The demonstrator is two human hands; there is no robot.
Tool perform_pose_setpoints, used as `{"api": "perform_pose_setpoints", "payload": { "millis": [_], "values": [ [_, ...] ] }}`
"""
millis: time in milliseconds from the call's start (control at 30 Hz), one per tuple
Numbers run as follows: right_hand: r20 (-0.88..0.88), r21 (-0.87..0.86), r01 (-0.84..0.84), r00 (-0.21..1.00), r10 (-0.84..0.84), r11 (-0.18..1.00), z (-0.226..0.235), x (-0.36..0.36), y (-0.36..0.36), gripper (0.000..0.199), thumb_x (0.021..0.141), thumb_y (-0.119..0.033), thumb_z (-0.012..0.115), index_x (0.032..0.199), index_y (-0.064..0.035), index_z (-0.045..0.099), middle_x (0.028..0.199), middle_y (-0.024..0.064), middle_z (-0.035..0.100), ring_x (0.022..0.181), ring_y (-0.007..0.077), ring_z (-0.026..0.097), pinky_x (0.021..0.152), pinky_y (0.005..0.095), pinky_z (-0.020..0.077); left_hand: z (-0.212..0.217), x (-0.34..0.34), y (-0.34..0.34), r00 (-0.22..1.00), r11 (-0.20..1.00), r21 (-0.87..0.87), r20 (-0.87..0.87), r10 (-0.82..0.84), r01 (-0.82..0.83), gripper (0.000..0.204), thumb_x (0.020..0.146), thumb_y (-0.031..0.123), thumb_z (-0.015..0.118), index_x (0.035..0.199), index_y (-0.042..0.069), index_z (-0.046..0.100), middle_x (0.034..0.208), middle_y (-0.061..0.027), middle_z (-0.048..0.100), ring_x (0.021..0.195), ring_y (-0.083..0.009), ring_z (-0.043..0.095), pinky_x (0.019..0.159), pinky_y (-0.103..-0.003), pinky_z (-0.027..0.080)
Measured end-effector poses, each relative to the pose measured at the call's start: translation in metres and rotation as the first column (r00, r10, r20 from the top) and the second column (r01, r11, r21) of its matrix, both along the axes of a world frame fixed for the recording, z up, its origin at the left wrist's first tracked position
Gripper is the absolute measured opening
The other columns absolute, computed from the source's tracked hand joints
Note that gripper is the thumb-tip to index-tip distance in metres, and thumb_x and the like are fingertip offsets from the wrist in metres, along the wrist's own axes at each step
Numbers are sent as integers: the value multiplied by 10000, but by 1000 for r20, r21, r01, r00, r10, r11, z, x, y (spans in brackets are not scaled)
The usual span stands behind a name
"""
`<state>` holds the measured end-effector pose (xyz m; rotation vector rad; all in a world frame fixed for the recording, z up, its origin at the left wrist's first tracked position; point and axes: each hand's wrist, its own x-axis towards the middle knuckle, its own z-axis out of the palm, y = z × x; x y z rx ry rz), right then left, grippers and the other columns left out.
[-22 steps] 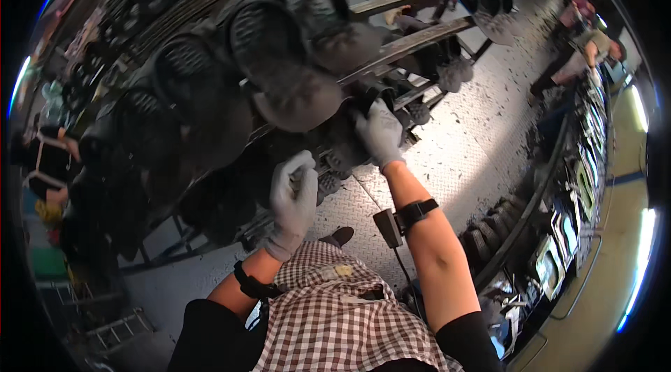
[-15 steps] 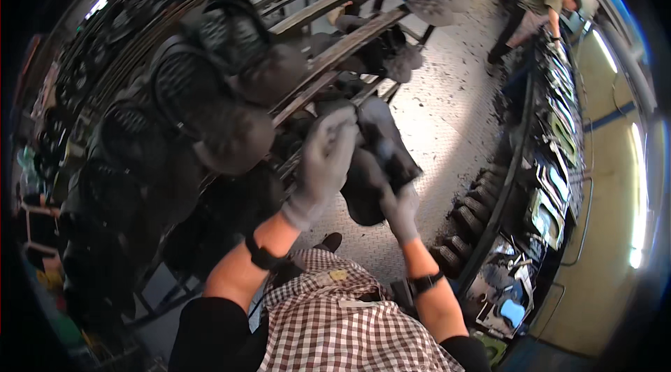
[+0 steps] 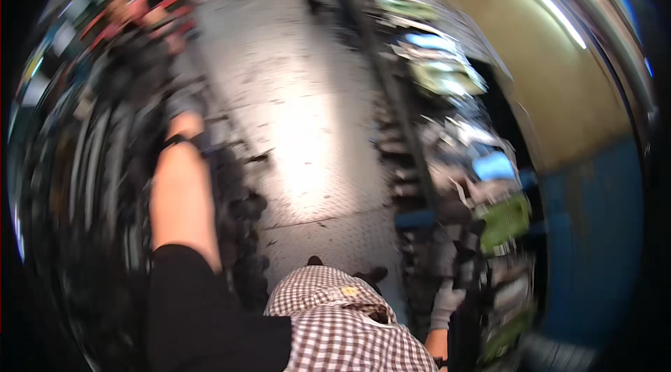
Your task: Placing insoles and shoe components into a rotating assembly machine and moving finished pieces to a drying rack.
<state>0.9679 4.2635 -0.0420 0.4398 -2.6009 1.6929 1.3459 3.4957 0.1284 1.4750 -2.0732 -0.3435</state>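
The view is badly motion-blurred. My left arm reaches up and to the left, a black band at the wrist. My left hand (image 3: 183, 102), in a grey glove, rests against the dark round parts on the rack (image 3: 105, 162); the blur hides its grip. My right hand (image 3: 446, 303), also gloved, hangs low beside my checked apron (image 3: 335, 323), next to a dark shape I cannot make out. It is close to the cluttered shelving (image 3: 461, 183) on the right.
A pale studded metal floor (image 3: 307, 134) runs away between the dark rack on the left and the long shelf row on the right. Dark parts (image 3: 244, 211) lie along the floor by the rack. A yellow and blue wall (image 3: 580, 162) rises behind the shelves.
The view has swung sharply to the right, away from the rack. My right hand has left the dark parts and dropped to my side. My left hand stays out at the rack.
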Motion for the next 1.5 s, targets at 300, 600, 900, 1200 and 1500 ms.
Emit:
{"api": "perform_pose_setpoints", "payload": {
  "millis": [300,600,900,1200,1500],
  "values": [
    [14,-61,416,909,-416,907,-16,45,157,432,988,-77,662,1404,14,586,1344,150,679,1216,216,655,1060,349,485,-157,-473,367,435,395,182,-353,-828,901,351,1060,228,523,1351,52,608,1273,-123,661,1064,-240,617,944,-399,537],
    [115,-319,740,650,-751,592,-35,41,230,459,987,-46,640,1433,16,550,1351,103,632,1178,182,601,1055,327,467,-215,-447,422,251,151,215,-585,-771,965,386,1051,218,546,1390,37,578,1310,-119,645,1093,-246,637,944,-404,550],
    [-60,-199,918,338,-939,343,-61,15,380,472,981,-139,676,1416,26,594,1436,182,630,1334,273,583,1145,364,412,-250,-465,575,219,10,261,-790,-573,965,429,1043,208,568,1428,21,549,1348,-116,628,1122,-252,657,945,-409,564],
    [-125,27,999,-15,-992,-19,-33,39,617,502,974,-294,706,1409,-57,624,1406,177,651,1295,334,606,1114,388,425,-145,-541,1064,174,-665,449,-882,-439,597,229,989,16,532,1186,13,649,1042,-8,670,946,-97,601,832,-259,522],
    [-127,286,958,4,-992,-33,-24,61,822,512,950,-372,695,1276,21,665,1106,239,724,1015,391,690,909,448,502,-175,-520,1373,-51,-647,555,-737,-674,522,329,972,259,652,1157,-13,639,1011,-161,715,945,-225,653,883,-357,512]
  ]
}}
